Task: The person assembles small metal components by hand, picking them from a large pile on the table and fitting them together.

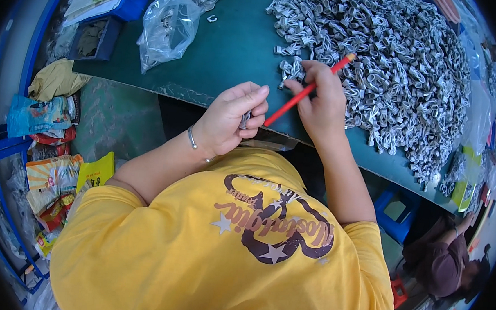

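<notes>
A large heap of small grey metal parts covers the right half of a dark green table. My right hand holds a red pencil and its fingertips touch parts at the near edge of the heap. Over the table's front edge, my left hand pinches one small grey metal part between thumb and fingers. A thin bracelet circles my left wrist. My yellow shirt fills the lower view.
Clear plastic bags of parts lie at the table's far left. Snack packets and bags pile up on blue shelving at the left. A blue stool stands at the right, and another person crouches beyond it.
</notes>
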Tool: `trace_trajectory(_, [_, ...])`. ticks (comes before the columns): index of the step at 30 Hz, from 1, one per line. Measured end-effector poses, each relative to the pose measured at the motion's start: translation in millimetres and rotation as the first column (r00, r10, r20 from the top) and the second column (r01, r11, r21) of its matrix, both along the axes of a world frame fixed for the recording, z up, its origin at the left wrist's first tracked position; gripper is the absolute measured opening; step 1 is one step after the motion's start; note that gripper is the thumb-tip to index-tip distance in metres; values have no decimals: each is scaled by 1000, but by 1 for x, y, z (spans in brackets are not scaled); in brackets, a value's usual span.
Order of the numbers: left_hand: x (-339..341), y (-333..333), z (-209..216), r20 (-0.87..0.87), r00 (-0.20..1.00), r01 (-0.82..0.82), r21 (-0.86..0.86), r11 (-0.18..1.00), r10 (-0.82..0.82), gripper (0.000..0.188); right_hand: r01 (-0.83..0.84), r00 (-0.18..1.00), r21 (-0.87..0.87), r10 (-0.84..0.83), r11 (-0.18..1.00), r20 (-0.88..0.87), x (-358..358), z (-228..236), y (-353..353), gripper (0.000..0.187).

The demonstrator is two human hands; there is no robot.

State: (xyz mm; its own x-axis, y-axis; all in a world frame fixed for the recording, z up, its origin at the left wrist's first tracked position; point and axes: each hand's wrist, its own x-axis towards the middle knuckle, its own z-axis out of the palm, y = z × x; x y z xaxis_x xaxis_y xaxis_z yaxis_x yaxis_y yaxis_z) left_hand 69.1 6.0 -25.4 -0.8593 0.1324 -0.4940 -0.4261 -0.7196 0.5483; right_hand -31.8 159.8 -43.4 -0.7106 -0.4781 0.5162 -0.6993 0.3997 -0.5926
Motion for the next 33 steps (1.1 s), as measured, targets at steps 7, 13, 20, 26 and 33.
trace_trajectory(7, [1, 0, -3, -55, 998, -22, -167, 986, 13, 10, 67, 997, 23, -66, 998, -34, 6, 2, 12, 20])
trace_trajectory(13, [-8, 9, 3, -70, 997, 19, -300, 954, -42, 26, -141, 988, -282, 151, 949, 14, 21, 7, 22, 27])
trace_trajectory(20, [-5, 8, 3, -193, 979, -48, -532, 845, -66, 18, 68, 709, -641, 415, 764, 570, 35, 6, 30, 20])
trace_trajectory(26, [-2, 12, 12, -291, 946, -105, -693, 713, -143, 14, 121, 482, -654, 532, 747, 696, 34, 3, 35, 20])
trace_trajectory(33, [-3, 13, 11, -472, 851, -255, -754, 606, -229, 16, 2, 767, -689, 441, 724, 466, 39, -6, 33, 30])
